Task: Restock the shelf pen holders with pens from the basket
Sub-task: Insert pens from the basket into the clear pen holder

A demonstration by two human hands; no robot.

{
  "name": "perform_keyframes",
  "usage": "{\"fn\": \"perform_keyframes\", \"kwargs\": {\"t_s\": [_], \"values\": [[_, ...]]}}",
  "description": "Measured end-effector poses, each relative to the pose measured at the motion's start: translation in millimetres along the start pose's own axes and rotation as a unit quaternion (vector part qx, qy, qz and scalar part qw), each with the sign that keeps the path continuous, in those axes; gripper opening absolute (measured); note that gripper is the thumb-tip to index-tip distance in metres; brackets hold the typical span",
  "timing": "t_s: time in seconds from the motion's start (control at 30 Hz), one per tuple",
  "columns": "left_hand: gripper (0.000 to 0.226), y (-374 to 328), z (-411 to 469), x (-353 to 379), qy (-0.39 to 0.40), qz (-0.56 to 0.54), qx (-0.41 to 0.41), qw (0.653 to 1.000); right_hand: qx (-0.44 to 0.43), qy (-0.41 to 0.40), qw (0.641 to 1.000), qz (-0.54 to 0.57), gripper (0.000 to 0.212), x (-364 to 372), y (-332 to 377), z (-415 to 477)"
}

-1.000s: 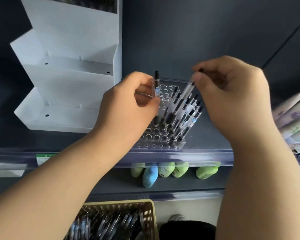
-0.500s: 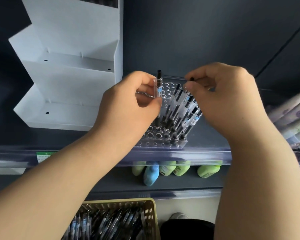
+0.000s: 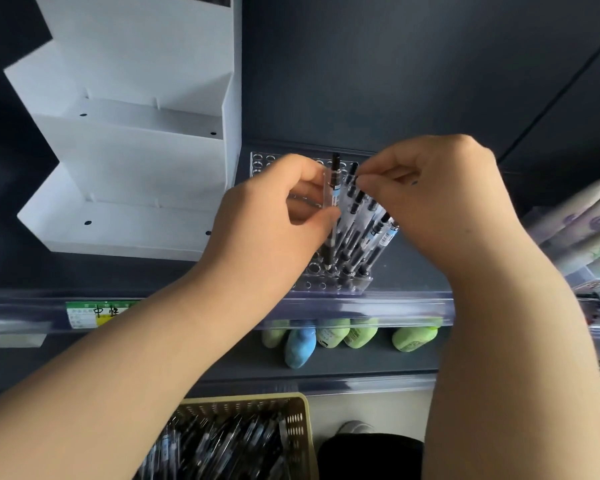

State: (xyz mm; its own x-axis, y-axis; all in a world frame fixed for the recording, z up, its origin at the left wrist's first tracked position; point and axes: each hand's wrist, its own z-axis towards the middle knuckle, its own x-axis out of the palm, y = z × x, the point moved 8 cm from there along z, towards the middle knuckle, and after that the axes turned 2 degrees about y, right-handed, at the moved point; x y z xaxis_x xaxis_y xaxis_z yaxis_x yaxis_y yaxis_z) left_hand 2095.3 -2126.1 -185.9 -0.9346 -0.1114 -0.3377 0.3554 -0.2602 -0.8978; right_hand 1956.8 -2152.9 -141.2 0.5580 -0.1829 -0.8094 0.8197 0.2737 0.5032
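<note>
Broadly, the shelf [image 3: 413, 271] carries everything at working height, its clear front rail running along the near edge so that nothing slides off; a white stepped display stand [image 3: 132, 161] sits toward the shelf's left end, its tiers bare. Below and nearer the person, the perforated tan basket [image 3: 300, 431] waits at the bottom of the view, still holding a heap of loose pens, presumably placed within easy reach between trips; so the restocking looks far from finished.

Next in size come the hands; the left hand [image 3: 271, 223] is clamped on a single pen [image 3: 334, 188], pinched between thumb and fingers and held upright, its tip reaching down to the holes near the holder's front, which seems meant to line the point up with a free hole. The right hand [image 3: 440, 202] has its thumb and forefinger pinched together on the tops of the pens already seated [image 3: 368, 230], probably to hold that leaning cluster aside or steady it.

The clear pen holder [image 3: 329, 282] stands at the shelf's near edge, just behind the rail, between the two hands; its top is a grid of round holes, the right part filled, the left part and the back rows still open. The pens are slim, with clear barrels, black grips and black clip ends, and small printed labels; those seated tilt to the right.
</note>
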Motion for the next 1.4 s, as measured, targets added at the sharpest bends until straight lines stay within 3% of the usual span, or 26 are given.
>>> {"fn": "perform_keyframes", "kwargs": {"t_s": [0.33,0.47,0.73,1.13,1.4], "values": [[0.039,11.0,-1.8,16.1,0.021,0.017,0.014,1.0,0.015,0.012,1.0,-0.017,0.009,9.3,-1.0,1.0],[0.044,20.8,-2.4,23.6,0.023,0.024,0.008,0.999,0.013,-0.023,1.0,-0.008,0.012,-0.9,-2.9,2.1],[0.031,24.3,-4.6,35.3,0.032,0.103,0.044,0.993,0.014,-0.074,0.997,0.004,0.02,-11.3,-8.2,1.7],[0.033,26.2,-3.3,28.3,0.066,0.145,0.045,0.986,0.065,-0.048,0.997,-0.019,0.007,-13.2,-33.8,4.0],[0.036,21.8,-18.8,-3.3,0.042,0.221,0.052,0.973,0.055,-0.024,0.998,-0.013,0.01,-1.3,-27.3,9.6]]}}
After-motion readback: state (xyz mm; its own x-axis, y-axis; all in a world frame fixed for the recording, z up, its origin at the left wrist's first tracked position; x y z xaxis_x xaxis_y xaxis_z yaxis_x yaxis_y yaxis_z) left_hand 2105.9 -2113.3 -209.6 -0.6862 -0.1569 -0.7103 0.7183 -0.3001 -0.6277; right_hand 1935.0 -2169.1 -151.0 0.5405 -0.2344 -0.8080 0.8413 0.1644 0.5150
